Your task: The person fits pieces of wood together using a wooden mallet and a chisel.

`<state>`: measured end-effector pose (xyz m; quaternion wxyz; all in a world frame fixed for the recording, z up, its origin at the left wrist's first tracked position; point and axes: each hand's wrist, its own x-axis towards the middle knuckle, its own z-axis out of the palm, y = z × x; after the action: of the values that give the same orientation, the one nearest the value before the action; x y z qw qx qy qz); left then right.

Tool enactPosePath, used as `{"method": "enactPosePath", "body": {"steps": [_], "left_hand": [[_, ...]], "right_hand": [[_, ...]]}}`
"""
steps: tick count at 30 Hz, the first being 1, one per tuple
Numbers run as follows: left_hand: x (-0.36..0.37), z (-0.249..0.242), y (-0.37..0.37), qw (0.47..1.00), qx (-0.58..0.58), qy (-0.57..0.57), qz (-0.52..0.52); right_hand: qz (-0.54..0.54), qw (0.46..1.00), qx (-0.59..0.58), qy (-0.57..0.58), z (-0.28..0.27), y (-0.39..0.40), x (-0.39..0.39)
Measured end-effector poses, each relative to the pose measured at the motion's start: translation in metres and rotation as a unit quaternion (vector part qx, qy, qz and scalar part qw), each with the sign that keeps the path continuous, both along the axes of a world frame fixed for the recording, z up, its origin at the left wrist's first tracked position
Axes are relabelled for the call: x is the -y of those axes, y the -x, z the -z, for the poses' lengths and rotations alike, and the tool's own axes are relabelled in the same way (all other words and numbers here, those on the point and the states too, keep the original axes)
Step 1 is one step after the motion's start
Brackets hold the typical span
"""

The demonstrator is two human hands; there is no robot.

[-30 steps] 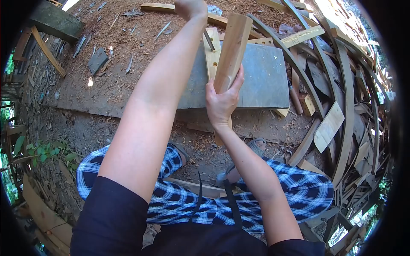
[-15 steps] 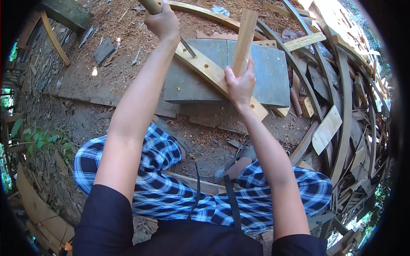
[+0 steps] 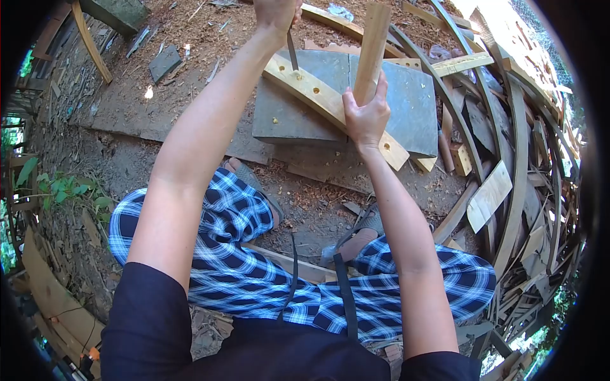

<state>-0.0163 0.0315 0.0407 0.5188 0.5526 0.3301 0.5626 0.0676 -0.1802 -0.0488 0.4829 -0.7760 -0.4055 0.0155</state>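
My left hand [image 3: 276,14], at the top edge of the view, is closed around a chisel [image 3: 292,52]; its handle is mostly out of view. The blade stands nearly upright, its tip at a hole in a pale wooden strip [image 3: 333,109]. Several holes run along this strip, which lies slanted across a grey block [image 3: 400,105]. My right hand [image 3: 366,120] grips the lower end of a wooden bar [image 3: 372,54] that points up and away from me. That hand sits over the strip and hides part of it.
Long curved wooden pieces [image 3: 518,159] and scrap boards pile up on the right. A pale flat board [image 3: 489,195] leans there. Wood chips [image 3: 210,38] cover the ground behind the block. My knees in checked trousers [image 3: 235,216] are in front; a concrete post [image 3: 117,16] is at upper left.
My left hand has moved up and right, tilting the chisel more upright while its tip stays at about the same spot on the strip. The whole view has shifted slightly.
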Motion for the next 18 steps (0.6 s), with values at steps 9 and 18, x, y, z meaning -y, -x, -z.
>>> {"method": "enactPosePath", "body": {"steps": [9, 18], "left_hand": [[0.006, 0.005, 0.006, 0.999, -0.031, -0.019, 0.017], [0.009, 0.011, 0.005, 0.999, -0.012, -0.034, -0.011]], "right_hand": [[0.004, 0.985, 0.173, -0.004, 0.004, -0.007, -0.013], [-0.031, 0.953, 0.300, 0.034, 0.004, -0.033, -0.022]]}}
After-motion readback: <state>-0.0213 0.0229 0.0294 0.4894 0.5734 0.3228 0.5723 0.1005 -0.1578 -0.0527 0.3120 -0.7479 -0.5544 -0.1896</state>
